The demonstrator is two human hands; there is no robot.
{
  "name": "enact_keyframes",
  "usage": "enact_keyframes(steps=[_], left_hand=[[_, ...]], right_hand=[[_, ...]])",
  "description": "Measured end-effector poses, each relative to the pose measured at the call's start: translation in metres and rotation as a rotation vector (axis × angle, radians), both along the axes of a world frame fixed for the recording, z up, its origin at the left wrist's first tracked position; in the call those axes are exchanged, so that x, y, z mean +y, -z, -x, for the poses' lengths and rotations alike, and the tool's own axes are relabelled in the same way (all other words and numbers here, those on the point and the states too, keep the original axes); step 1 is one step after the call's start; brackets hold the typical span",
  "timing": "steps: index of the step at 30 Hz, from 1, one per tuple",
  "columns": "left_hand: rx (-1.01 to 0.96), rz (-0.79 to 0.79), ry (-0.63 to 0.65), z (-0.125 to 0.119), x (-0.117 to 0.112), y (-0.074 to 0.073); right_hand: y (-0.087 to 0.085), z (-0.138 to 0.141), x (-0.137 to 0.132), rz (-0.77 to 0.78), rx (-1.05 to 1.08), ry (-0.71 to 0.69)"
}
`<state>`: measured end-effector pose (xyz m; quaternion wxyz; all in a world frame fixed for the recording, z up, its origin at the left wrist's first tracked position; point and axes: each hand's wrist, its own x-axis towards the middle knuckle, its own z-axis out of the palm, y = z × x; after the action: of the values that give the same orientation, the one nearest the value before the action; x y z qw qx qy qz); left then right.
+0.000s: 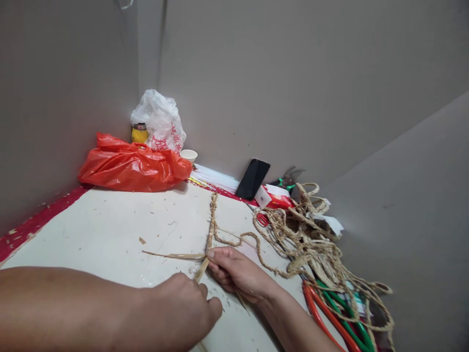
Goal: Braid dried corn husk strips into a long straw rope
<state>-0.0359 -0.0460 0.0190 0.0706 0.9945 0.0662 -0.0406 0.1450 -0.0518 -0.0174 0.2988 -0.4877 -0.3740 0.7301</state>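
Observation:
A straw-coloured braid [213, 217] lies upright on the white tabletop, its near end pinched between the thumb and fingers of my right hand [236, 274]. My left hand [179, 310] is closed in a fist around a flat, pale fibre strand [201, 271] that runs down from the pinched point. Another thin strand [172, 255] sticks out to the left from the same spot. Below my right hand a loose strand end shows. A thin twisted cord [258, 247] curves from beside the braid toward the heap at the right.
Heaped braided rope [304, 244] lies at right, with orange handles [315, 303] and green handles [342, 305] beneath. Along the wall are a red bag [135, 168], white bag [159, 115], yellow jar [139, 133], paper cup [188, 156], phone [253, 179] and green-handled pliers [287, 181].

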Motion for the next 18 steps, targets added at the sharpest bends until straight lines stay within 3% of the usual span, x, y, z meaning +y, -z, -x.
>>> enact_keyframes(steps=[4, 7, 12, 15, 18], left_hand=[[0.006, 0.240, -0.067, 0.016, 0.023, -0.032], [0.018, 0.258, -0.068, 0.018, 0.033, -0.042], [0.166, 0.061, 0.041, 0.019, 0.028, -0.026], [0.014, -0.020, 0.184, 0.022, 0.018, -0.018], [-0.126, -0.035, 0.230, 0.018, 0.002, -0.002]], right_hand=[[0.000, -0.001, -0.001, -0.009, 0.010, 0.002], [0.000, -0.001, -0.001, -0.010, 0.018, -0.001], [0.003, -0.003, -0.001, 0.001, 0.040, -0.015], [0.003, -0.004, 0.000, 0.007, 0.042, -0.012], [0.003, -0.004, 0.000, 0.007, 0.042, -0.013]])
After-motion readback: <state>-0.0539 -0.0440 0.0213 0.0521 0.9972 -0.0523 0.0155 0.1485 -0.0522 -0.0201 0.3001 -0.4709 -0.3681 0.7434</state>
